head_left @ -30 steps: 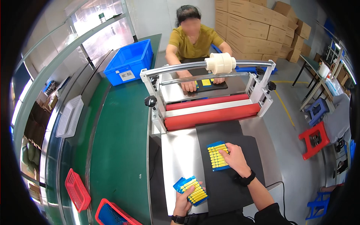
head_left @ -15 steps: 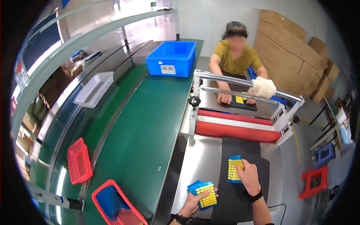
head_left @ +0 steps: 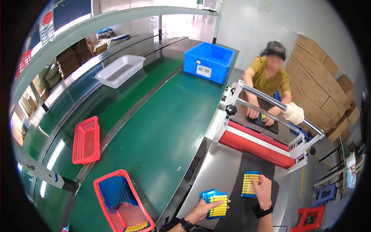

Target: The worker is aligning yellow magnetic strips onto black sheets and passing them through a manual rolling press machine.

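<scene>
My left hand [head_left: 206, 210] grips a few blue cards with rows of yellow sticks [head_left: 218, 207], fanned slightly, its thumb lying over the top one. These are held beside the left edge of a black mat [head_left: 251, 163]. On the mat lies another blue card with yellow sticks [head_left: 247, 185], flat and upright to me. My right hand [head_left: 264, 192] pinches this card at its right side, the fingertips on the sticks. The mat's far end reaches the red rollers [head_left: 255, 149] of a metal-framed press.
Across the press, a person [head_left: 270, 75] in a yellow-green shirt handles a similar card on a dark board. Left, a green table [head_left: 154, 135] bears a blue bin [head_left: 208, 63], a white basket [head_left: 119, 71], a red basket [head_left: 86, 143] and another red basket [head_left: 133, 218] with blue sheets.
The view has swung left, so the scene sits further right. My right hand has shifted toward the card's right edge. My left hand still holds its cards.
</scene>
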Motion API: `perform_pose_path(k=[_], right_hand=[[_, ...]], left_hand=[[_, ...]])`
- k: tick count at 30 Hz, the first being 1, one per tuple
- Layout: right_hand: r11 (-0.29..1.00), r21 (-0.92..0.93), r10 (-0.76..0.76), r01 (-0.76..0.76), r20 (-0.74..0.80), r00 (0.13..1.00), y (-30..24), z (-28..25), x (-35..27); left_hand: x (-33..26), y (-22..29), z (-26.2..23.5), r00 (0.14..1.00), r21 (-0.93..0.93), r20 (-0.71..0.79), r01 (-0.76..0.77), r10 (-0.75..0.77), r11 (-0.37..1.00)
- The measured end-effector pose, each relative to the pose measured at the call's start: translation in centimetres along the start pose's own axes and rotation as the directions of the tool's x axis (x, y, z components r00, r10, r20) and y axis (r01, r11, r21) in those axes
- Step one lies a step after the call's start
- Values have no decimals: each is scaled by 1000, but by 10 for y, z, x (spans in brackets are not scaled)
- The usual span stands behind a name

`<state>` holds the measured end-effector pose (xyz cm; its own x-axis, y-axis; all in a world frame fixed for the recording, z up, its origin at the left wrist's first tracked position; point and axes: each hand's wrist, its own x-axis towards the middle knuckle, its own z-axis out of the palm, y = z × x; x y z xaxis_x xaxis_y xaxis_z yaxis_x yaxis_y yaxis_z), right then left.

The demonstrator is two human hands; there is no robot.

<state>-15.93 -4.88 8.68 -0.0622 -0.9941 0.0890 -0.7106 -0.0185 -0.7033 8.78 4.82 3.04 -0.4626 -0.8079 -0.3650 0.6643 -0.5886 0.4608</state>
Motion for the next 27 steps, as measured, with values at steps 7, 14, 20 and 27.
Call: perform_pose_path(k=[7, 14, 20, 27], right_hand=[[999, 36, -30, 29, 45, 999, 43, -25, 65], [825, 540, 90, -167, 166, 982, 72, -46, 107], [840, 517, 116, -162, 120, 986, 96, -31, 138], [967, -247, -99, 60, -149, 984, 73, -23, 134]], left_hand=[[43, 4, 28, 994, 0, -91, -52, 52, 999], [74, -9, 48, 984, 48, -151, -90, 96, 995], [76, -19, 56, 985, 45, -143, -92, 97, 995], [81, -20, 57, 980, 55, -165, -107, 114, 993]])
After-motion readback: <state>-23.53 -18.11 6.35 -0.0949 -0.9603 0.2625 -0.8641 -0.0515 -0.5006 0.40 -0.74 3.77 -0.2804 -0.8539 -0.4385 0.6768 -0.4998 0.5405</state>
